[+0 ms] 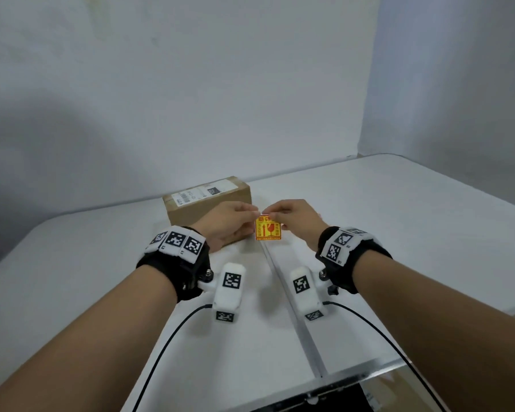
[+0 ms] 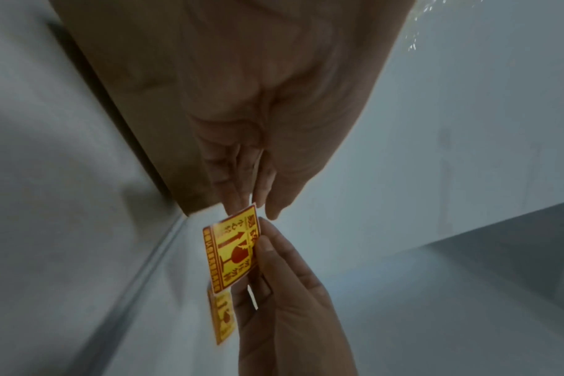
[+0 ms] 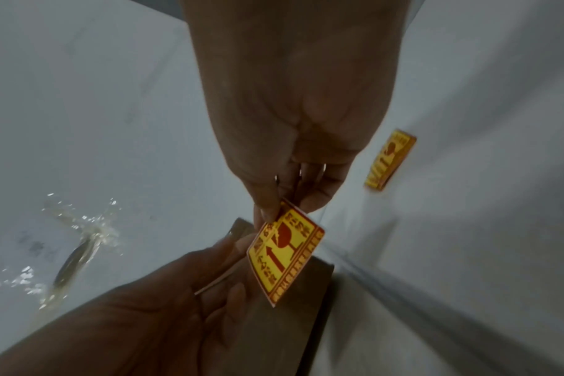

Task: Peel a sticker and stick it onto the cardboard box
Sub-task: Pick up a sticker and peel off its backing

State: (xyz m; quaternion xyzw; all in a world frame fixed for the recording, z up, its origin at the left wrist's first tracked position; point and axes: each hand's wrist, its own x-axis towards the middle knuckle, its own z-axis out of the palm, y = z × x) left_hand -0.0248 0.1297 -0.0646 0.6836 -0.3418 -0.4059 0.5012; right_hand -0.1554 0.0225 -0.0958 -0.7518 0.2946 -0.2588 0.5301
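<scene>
A brown cardboard box point(image 1: 205, 200) with white labels on top lies on the white table point(image 1: 399, 233). In front of its right end, both hands hold a yellow and red sticker point(image 1: 268, 230) upright above the table. My right hand point(image 1: 265, 216) pinches the sticker's top edge point(image 3: 285, 257) between thumb and fingers. My left hand point(image 1: 252, 215) is at the sticker's top-left corner point(image 2: 232, 251) and pinches a thin white backing sheet point(image 3: 216, 281), seen edge-on just behind the sticker. How far the sticker has come off the backing is hidden.
A second yellow sticker point(image 3: 390, 160) lies flat on the table below the hands, also visible as a sticker point(image 2: 224, 315) in the left wrist view. A seam point(image 1: 295, 307) runs down the table's middle. Grey walls close the back and right. Black cables point(image 1: 167, 346) trail from the wrists.
</scene>
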